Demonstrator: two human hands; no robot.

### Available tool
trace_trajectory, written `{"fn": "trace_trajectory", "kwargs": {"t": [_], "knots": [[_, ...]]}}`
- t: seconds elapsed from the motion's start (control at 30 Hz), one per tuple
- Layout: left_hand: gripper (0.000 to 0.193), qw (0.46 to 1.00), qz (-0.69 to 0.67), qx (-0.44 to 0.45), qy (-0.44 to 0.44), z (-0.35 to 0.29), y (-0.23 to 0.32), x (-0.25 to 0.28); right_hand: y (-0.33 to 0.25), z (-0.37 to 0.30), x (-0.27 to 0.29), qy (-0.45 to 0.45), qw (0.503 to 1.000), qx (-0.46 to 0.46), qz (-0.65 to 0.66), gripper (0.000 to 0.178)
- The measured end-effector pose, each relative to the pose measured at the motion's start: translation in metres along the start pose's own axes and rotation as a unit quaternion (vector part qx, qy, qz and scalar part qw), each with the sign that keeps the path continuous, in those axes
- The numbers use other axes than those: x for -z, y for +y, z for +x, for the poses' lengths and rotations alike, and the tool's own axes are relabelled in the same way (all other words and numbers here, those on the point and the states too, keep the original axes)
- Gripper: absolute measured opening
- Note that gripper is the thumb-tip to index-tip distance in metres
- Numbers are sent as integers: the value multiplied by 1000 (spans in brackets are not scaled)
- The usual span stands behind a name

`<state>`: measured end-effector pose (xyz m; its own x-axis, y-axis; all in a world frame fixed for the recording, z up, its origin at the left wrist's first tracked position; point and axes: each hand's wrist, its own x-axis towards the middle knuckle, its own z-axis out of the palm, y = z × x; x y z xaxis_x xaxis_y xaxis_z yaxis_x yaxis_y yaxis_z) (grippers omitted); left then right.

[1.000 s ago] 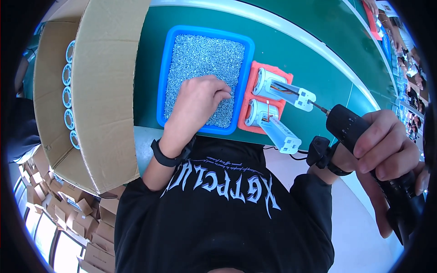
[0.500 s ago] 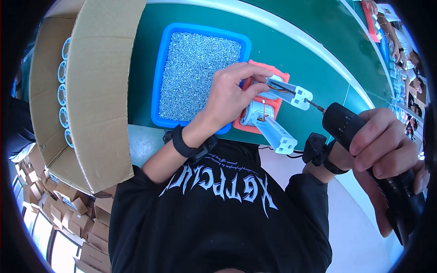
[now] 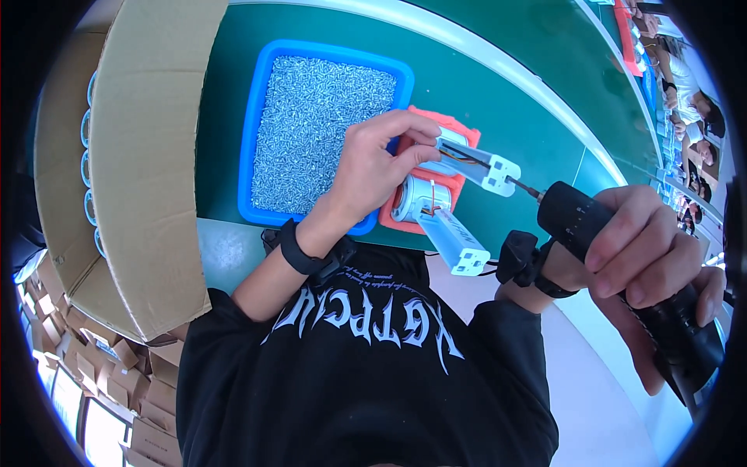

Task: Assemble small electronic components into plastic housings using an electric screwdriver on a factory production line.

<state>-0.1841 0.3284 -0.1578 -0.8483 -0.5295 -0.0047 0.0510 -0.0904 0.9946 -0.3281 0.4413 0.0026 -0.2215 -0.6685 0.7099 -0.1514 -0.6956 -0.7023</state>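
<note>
My right hand [image 3: 650, 249] grips a black electric screwdriver [image 3: 572, 218]. Its thin bit reaches the outer end face of a white hollow bracket [image 3: 498, 175], and a dark straight line runs on inside the bracket beside coloured wires. At the bracket's inner end, my left hand [image 3: 381, 156] pinches thumb and forefinger together; what lies between the fingertips is hidden. That bracket joins a white round body in an orange-red foam holder [image 3: 459, 124]. Nearer me in the same holder sits a second round white unit [image 3: 424, 196], its bracket [image 3: 457, 245] pointing toward the table's front edge, wires showing.
A blue tray [image 3: 247, 156] full of small silvery screws stands left of the holder on the green table [image 3: 498, 101]. Farther left is a tall cardboard box [image 3: 156, 156] with white rings along its inside. Other people sit at the far right; cartons are stacked at lower left.
The whole scene has shifted slightly left in view. Both hands, the screwdriver and the bracket keep nearly the same places relative to each other.
</note>
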Motion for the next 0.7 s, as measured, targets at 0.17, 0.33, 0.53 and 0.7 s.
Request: {"fn": "trace_trajectory", "kwargs": {"t": [0.17, 0.33, 0.53, 0.7], "knots": [[21, 999, 39, -32, -9, 1, 3, 4, -17, -5, 6, 70, 996, 33, 51, 66], [18, 994, 70, -66, -53, 4, 13, 12, -30, -5, 18, 130, 985, 70, 83, 58], [14, 992, 43, -95, -73, 6, 14, 10, -33, -6, 26, 114, 988, 48, 97, 50], [13, 991, 14, -93, -93, 7, 10, 12, -31, -6, 28, 104, 989, 56, 92, 52]]}}
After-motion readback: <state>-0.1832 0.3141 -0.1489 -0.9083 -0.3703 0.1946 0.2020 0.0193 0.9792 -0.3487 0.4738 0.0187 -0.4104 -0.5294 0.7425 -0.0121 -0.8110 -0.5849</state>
